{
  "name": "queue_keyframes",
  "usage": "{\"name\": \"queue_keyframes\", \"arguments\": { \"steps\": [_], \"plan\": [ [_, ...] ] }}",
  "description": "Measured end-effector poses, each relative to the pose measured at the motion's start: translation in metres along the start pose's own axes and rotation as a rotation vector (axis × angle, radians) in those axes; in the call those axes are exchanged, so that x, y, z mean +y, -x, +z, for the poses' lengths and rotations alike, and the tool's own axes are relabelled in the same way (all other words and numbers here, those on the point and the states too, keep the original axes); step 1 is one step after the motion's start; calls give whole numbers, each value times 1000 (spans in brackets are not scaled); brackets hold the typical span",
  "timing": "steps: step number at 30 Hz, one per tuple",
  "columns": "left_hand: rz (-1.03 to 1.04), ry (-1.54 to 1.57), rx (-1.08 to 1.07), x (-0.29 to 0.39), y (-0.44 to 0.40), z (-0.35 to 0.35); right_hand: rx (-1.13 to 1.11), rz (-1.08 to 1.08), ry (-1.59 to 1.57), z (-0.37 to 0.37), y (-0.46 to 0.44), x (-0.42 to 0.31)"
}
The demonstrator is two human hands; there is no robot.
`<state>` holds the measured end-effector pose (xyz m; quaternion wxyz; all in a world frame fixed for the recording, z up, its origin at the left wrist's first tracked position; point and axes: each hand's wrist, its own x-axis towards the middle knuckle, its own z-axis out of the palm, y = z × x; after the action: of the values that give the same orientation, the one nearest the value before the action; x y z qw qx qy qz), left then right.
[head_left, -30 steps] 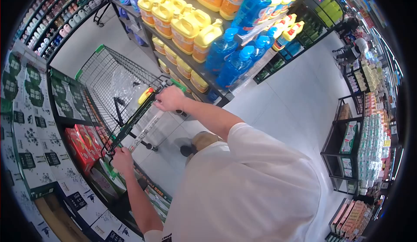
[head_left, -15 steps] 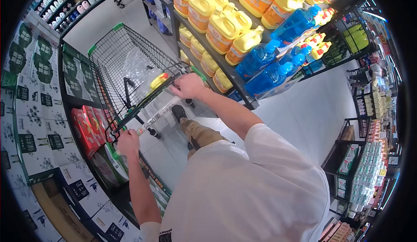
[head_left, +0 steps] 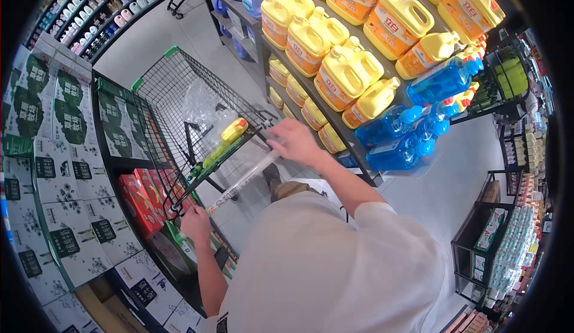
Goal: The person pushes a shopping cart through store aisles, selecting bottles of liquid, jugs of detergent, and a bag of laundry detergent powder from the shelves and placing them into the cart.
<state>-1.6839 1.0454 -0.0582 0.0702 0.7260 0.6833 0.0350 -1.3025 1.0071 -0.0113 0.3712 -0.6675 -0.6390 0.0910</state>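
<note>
A wire shopping cart (head_left: 156, 73) with green corners stands in front of me. My left hand (head_left: 195, 224) is closed round the left end of its pale, see-through handle (head_left: 245, 180). At the handle's right end my right hand (head_left: 294, 141) has its fingers curled over the bar; part of the grip is hidden. Near the handle, inside the cart, lies a yellow bottle (head_left: 234, 131) with a red cap, beside green items (head_left: 206, 162) I cannot make out. Crumpled clear plastic (head_left: 200, 101) sits farther in.
Yellow detergent jugs (head_left: 347, 73) and blue bottles (head_left: 394, 147) crowd a shelf close to my right hand. Stacked white cartons (head_left: 78, 171) and red boxes (head_left: 140, 201) line the left side. Pale floor tiles (head_left: 430, 177) extend to the right, toward more shelving (head_left: 484, 237).
The view has shifted, so cart, shelf and cartons sit differently in it. More of the yellow bottle and the green items beside it shows. Both hands stay at the handle.
</note>
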Motion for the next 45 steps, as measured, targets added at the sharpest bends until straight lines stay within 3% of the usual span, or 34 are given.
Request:
{"name": "queue_keyframes", "arguments": {
  "steps": [5,8,16,18,24,27,33,37,41,43,44,45],
  "plan": [
    [-1,46,-4,-8,-19,3,329,82,426,-105,-45,27],
    [-13,61,-34,-7,-29,-1,347,211,694,-143,-56,48],
    [20,18,-105,-11,-60,-6,352,416,696,-148,-54,72],
    [16,16,-134,-16,-68,-5,262,634,611,-145,-59,70],
    [77,69,-242,-30,-93,-1,204,769,427,-143,-75,58],
    [135,168,-264,-28,-105,0,306,664,354,-135,-64,62],
    [344,146,-278,-3,-134,-29,318,545,322,-140,-81,-7],
    [440,577,-307,60,-158,-49,141,473,288,-151,-112,-76],
    [823,818,-357,153,-176,-107,24,290,160,-147,-140,-117],
    [917,1037,-525,180,-182,-126,-5,241,-147,-137,-157,-129],
    [912,1040,-507,182,-186,-127,-14,200,-257,-130,-165,-133],
    [845,1218,-682,182,-190,-128,-19,185,-258,-123,-174,-137]
  ]
}}
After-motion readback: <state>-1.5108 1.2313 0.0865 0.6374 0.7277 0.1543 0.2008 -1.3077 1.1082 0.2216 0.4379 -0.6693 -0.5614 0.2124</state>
